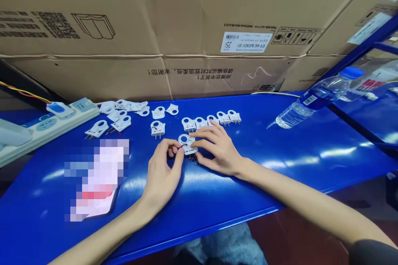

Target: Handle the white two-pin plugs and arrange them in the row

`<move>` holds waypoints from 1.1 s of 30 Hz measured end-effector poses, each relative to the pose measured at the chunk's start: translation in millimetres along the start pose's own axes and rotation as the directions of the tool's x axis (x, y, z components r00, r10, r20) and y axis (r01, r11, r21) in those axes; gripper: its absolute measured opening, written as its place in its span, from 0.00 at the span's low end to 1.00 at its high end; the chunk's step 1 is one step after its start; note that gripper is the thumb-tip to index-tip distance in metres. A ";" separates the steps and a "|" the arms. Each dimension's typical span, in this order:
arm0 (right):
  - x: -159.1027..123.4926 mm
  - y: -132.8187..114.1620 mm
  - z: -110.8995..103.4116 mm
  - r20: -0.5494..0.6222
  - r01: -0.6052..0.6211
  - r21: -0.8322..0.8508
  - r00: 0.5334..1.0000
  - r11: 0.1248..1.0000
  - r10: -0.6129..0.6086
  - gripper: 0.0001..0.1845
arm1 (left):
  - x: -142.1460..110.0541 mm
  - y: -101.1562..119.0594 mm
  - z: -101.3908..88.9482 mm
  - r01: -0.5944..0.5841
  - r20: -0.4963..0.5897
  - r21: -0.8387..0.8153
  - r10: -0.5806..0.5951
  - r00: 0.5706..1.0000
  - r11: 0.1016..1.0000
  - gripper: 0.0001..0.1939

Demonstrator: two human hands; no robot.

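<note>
Right now I have both hands on one small white plastic plug piece with a round finger hole (pixel 187 144), which sits between my fingertips on the glossy blue tabletop (pixel 280 149). My left hand (pixel 163 169) comes at it from the near left: its thumb and forefinger are nearly closed and pinch the piece's left edge, with the other fingers curled under. My right hand (pixel 216 151) lies flatter, palm down, its fingers spread loosely; the index and middle fingertips (pixel 193 145) press on the piece's right side and top. So neither hand is fully closed, and both share the same piece.

The piece lies flat or close to it, its ring end pointing away from me and slightly left, its long axis running roughly from far to near. At its near end I can make out something thin and dark, possibly pins or wire ends, but it is too small to tell.

Both forearms reach in from the near edge, bare, converging on the piece; the right one enters from the far right at a low slant.

Just beyond my right fingertips stands a row of finished white plugs with metal prongs (pixel 211 121). Farther beyond my left fingers lies a loose scatter of white plug shells (pixel 130 109).
</note>
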State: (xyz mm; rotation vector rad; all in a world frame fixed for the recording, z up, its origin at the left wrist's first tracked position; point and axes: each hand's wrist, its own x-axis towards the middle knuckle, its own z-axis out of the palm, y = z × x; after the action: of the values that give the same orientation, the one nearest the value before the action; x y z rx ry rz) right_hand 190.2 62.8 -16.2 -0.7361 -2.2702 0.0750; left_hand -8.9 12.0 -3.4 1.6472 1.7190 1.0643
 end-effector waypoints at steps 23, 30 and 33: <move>23.6 8.5 3.9 0.037 -0.215 0.023 0.976 0.976 0.214 0.08 | -6.9 2.2 1.3 -0.199 0.154 0.138 0.178 0.972 0.970 0.07; 47.1 5.0 25.9 0.099 -0.222 -0.028 0.970 0.975 0.223 0.07 | -7.4 0.2 1.4 -0.248 0.184 0.196 0.213 0.960 0.949 0.06; 52.9 9.0 36.0 0.135 -0.234 -0.041 0.962 0.971 0.237 0.07 | -7.7 0.2 0.7 -0.254 0.193 0.214 0.214 0.958 0.943 0.06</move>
State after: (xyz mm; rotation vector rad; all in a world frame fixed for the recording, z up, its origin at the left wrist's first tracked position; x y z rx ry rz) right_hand 140.6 104.0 -11.2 -1.0412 -2.3073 0.2168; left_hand -7.3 4.6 -4.7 2.0725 1.6181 0.8169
